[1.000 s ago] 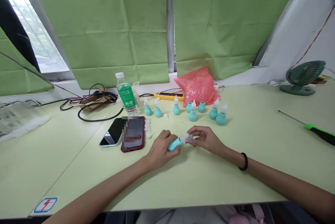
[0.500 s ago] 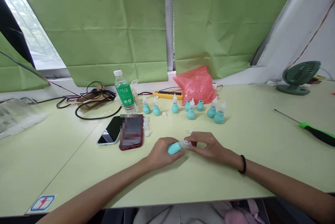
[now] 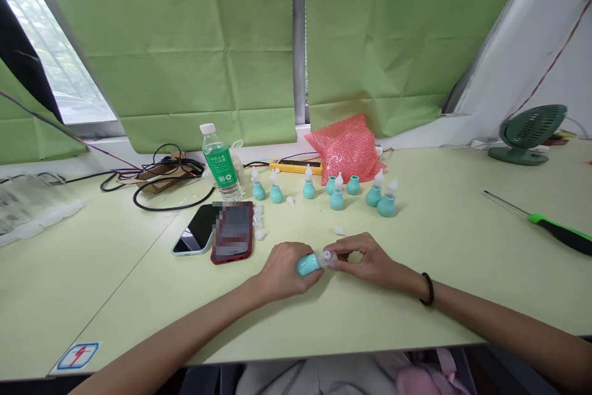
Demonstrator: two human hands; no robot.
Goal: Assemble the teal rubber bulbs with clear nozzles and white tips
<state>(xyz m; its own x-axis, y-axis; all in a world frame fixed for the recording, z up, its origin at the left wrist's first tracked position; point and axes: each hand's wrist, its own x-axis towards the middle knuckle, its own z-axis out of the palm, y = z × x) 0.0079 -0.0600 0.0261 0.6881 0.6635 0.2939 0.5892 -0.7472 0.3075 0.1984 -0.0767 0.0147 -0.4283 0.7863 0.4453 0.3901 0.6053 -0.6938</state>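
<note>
My left hand [image 3: 285, 270] is wrapped round a turquoise squeeze bulb [image 3: 308, 265], like that of a nasal aspirator, which lies tilted with its neck to the right. At the neck sits a clear plastic nozzle piece [image 3: 327, 256], pinched between the thumb and fingers of my right hand [image 3: 365, 257]. The two pieces touch; how deep one sits in the other I cannot tell. Just behind my right hand lies a small white tip [image 3: 340, 231]. Farther back stand several bulbs with clear pointed tips, among them one bulb [image 3: 337, 199], and also open-necked ones such as this bulb [image 3: 353, 185].
Two phones, a dark red one [image 3: 234, 233] and a pale-edged one [image 3: 197, 232], lie left of my hands, near small clear parts [image 3: 259, 222]. Behind are a water bottle [image 3: 221, 164], black cables [image 3: 176, 182] and red bubble wrap [image 3: 346, 148]. A screwdriver [image 3: 550, 227] and fan [image 3: 525, 136] are right.
My right hand has shifted slightly, and the clear nozzle piece now looks closer to the bulb's neck. The small white tip behind my hand shows more fully.
</note>
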